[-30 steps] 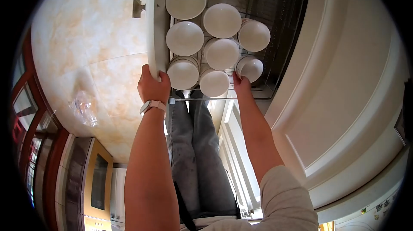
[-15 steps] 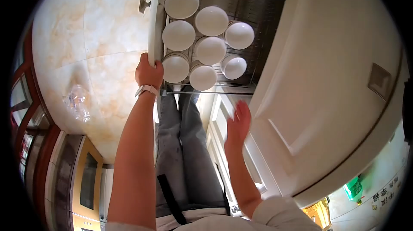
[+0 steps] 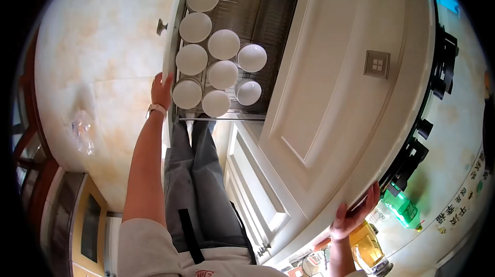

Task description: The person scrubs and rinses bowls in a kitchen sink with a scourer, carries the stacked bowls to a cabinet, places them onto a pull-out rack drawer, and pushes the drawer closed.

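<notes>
White bowls stand in stacks on the wire rack of a pulled-out drawer. With its fingers over the top edge of the drawer front, my left hand holds the drawer; a watch is on that wrist. My right hand lies at the edge of the countertop, fingers stretched out and apart, with nothing in it. Near its fingertips are a green bottle and a container of yellow liquid.
A stove with black grates sits on the counter. Below it is a closed cabinet front with a square knob. A clear plastic bag lies on the floor at left. My legs are under the drawer's near end.
My right hand has left the small bowl at the drawer's near right and moved to the countertop edge. My left hand stays on the drawer front. The view has shifted toward the counter.
</notes>
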`<control>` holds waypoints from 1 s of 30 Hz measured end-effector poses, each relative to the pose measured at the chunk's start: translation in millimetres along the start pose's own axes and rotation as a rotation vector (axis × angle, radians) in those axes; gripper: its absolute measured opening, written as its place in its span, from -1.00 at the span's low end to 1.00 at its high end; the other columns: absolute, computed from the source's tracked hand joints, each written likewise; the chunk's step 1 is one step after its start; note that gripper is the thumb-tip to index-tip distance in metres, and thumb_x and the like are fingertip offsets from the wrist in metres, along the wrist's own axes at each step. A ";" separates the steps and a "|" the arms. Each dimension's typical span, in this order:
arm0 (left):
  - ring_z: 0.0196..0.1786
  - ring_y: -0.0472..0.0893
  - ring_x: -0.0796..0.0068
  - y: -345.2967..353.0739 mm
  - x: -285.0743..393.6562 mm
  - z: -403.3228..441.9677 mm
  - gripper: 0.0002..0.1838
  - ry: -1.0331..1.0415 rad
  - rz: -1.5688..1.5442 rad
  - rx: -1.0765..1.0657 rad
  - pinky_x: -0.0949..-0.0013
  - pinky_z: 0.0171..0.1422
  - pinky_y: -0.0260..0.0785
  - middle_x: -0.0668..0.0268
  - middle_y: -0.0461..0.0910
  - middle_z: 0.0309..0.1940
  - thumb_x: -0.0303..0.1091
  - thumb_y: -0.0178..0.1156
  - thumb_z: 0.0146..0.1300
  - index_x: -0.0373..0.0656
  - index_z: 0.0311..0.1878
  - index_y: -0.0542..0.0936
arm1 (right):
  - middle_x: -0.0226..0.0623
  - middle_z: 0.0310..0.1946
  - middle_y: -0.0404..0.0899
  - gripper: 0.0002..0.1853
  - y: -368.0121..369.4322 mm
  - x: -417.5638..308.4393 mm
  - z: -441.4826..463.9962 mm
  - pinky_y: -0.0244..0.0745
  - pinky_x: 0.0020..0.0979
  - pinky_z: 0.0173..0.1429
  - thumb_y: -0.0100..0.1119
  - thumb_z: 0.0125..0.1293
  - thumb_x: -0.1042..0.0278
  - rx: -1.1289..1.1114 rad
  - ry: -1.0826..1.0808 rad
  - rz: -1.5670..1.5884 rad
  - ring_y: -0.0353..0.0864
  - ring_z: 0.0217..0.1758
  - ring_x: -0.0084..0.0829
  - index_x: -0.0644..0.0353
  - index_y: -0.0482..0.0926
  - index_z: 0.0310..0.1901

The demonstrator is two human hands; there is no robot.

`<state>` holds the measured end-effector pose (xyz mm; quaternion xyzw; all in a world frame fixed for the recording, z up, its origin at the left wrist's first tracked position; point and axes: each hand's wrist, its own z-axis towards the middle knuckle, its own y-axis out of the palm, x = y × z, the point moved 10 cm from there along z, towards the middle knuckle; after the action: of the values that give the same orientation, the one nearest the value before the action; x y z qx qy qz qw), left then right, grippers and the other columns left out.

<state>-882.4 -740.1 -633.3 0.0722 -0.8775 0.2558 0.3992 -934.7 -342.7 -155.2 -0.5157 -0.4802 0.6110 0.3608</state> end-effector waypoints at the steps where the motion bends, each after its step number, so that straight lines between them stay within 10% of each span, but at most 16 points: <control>1: 0.06 0.45 0.23 2.8 -3.3 -0.1 -0.39 -0.027 -0.083 -0.022 0.28 0.13 0.24 0.08 0.48 -0.02 0.14 0.02 0.19 -0.25 0.05 0.42 | 0.15 0.25 0.00 -0.29 -0.6 1.5 -3.5 -0.01 -0.01 0.32 0.06 0.12 0.10 -0.004 0.018 0.047 0.01 0.33 0.05 0.30 0.08 0.23; 18: -0.18 0.42 0.14 59.8 16.1 -21.9 -0.47 -0.013 -0.135 -0.063 0.29 0.00 0.23 0.05 0.48 -0.28 0.08 -0.13 0.30 -0.28 -0.07 0.44 | 0.15 0.26 -0.06 -0.30 12.9 -16.7 3.1 -0.03 -0.02 0.33 -0.04 0.19 0.05 -0.002 0.021 0.027 0.00 0.34 0.02 0.32 0.06 0.26; 30: -0.02 0.44 0.01 178.8 21.7 -47.5 -0.49 0.000 0.008 -0.100 0.15 0.05 0.27 0.01 0.45 -0.10 0.05 -0.10 0.28 -0.23 0.03 0.40 | 0.22 0.23 -0.02 -0.30 -1.1 -7.2 -4.3 -0.05 0.05 0.34 0.06 0.12 0.07 0.021 -0.002 -0.010 0.01 0.31 0.13 0.33 0.14 0.22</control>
<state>-924.6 -560.8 -661.2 0.0486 -0.8895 0.2134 0.4012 -929.1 -348.2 -152.1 -0.5089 -0.4766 0.6148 0.3686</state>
